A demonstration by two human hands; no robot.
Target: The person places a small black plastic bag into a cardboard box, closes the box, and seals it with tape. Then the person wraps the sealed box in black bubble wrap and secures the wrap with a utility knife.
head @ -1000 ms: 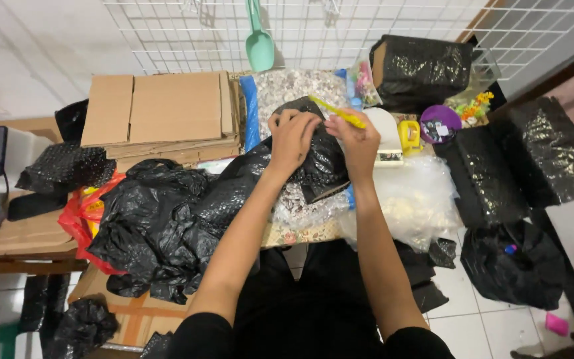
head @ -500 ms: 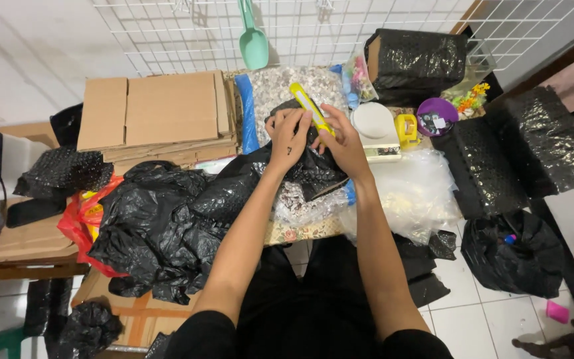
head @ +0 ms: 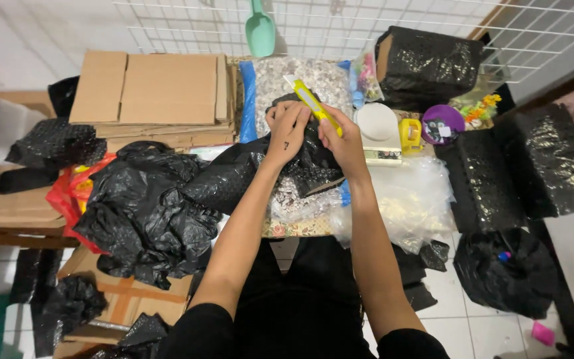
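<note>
Right hand (head: 341,143) fingers wrapped tight around a yellow utility knife (head: 313,105), blade end angled up and to the left, tip over the clear bag of mixed pieces (head: 300,80). Left hand (head: 287,126) fingers curled down, pinching the top edge of a black bubble-wrap piece (head: 307,166); the two hands sit just beside each other, nearly touching at the knuckles. The bubble-wrap piece lies centre of the table, on top of the clear bag, directly under both hands, and trails left into a longer black bubble-wrap sheet (head: 227,179). Just right of the right hand: a small white scale (head: 379,129), then a yellow tape dispenser (head: 410,133) and a purple round lid (head: 443,123). Below those, a crumpled clear plastic sheet (head: 406,199). Left of the hands, a heap of black plastic bags (head: 141,213) with a red bag (head: 64,196) poking out at its edge. Behind that, a stack of flattened cardboard boxes (head: 161,93). Green scoop (head: 260,30) hangs on the white wire grid (head: 367,26) at the back. Wrapped black parcels: one back right (head: 426,66), larger ones far right (head: 526,166).
</note>
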